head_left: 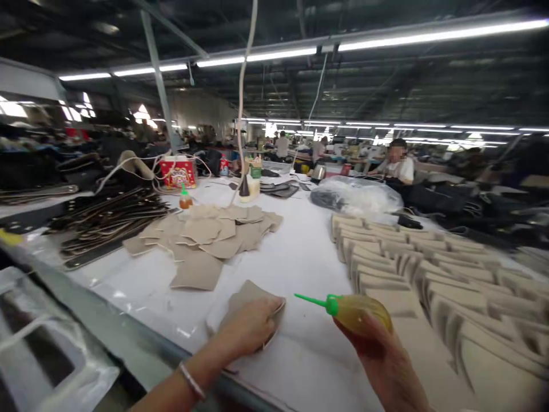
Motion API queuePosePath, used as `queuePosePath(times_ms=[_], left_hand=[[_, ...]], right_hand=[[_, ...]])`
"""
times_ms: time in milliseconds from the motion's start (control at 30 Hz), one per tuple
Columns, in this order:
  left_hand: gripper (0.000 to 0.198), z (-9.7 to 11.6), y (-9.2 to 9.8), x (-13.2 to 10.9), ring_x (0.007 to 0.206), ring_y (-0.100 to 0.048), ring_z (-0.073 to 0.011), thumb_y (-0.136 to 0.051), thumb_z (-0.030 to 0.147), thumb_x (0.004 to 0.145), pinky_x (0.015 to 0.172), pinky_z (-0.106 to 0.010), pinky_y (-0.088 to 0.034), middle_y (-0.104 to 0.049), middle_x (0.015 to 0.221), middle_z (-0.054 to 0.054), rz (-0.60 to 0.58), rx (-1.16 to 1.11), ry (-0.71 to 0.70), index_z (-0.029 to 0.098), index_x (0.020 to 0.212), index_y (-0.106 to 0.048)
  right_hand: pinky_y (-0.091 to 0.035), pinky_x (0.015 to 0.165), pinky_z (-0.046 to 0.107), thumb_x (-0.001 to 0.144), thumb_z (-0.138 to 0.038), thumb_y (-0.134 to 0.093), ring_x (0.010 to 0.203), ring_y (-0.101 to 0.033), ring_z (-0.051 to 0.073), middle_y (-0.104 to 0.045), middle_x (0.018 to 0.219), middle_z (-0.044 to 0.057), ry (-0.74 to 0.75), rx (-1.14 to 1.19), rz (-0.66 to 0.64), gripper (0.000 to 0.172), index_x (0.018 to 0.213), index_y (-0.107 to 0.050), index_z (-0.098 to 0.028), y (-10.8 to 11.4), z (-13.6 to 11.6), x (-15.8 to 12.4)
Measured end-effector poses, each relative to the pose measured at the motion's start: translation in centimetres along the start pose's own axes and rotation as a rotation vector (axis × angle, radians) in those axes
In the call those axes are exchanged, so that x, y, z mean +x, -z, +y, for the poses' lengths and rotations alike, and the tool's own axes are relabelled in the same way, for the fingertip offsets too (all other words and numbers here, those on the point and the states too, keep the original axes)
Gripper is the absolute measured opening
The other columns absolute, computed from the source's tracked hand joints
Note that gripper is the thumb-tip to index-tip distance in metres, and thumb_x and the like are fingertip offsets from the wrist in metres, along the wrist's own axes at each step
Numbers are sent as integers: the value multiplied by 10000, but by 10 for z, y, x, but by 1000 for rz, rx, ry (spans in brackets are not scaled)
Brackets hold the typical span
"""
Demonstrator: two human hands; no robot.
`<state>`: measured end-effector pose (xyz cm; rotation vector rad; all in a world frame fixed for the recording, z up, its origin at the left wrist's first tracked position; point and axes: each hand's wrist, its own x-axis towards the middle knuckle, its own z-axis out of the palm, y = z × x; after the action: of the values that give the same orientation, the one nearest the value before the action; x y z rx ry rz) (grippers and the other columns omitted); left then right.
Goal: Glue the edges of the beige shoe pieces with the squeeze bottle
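Observation:
My left hand lies on a beige cut material piece at the near edge of the white table, fingers curled over the piece's edge. My right hand grips a yellow squeeze bottle with a green nozzle pointing left toward that piece. A loose heap of similar beige pieces sits further back at centre. Rows of folded beige pieces stand overlapped along the right side.
Dark strips are stacked at the left. A small orange bottle, a red box, a hanging cable and a clear plastic bag stand at the back. A seated person works at the far right.

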<state>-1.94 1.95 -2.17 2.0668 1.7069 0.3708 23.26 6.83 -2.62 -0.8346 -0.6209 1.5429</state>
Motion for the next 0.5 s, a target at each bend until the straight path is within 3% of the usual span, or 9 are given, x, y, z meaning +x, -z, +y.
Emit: queuePosePath(times_ms=[167, 500], left_hand=[[560, -5, -1, 4, 1223, -486, -198, -376, 87, 815, 1083, -287, -350, -521, 1343, -49, 18, -130, -9, 124, 1356, -515], [570, -7, -6, 11, 1199, -515, -225, -382, 49, 788, 1089, -335, -361, -541, 1316, -54, 39, -152, 28, 135, 1326, -550]], right_hand=[[-528, 659, 180, 621, -387, -890, 798, -599, 173, -630, 918, 39, 264, -415, -88, 658, 1153, -548, -204, -7, -14, -6], [-484, 764, 303, 704, -468, -828, 890, -574, 235, -571, 1030, 42, 448, -957, -268, 635, 1196, -501, -234, -21, -8, 6]])
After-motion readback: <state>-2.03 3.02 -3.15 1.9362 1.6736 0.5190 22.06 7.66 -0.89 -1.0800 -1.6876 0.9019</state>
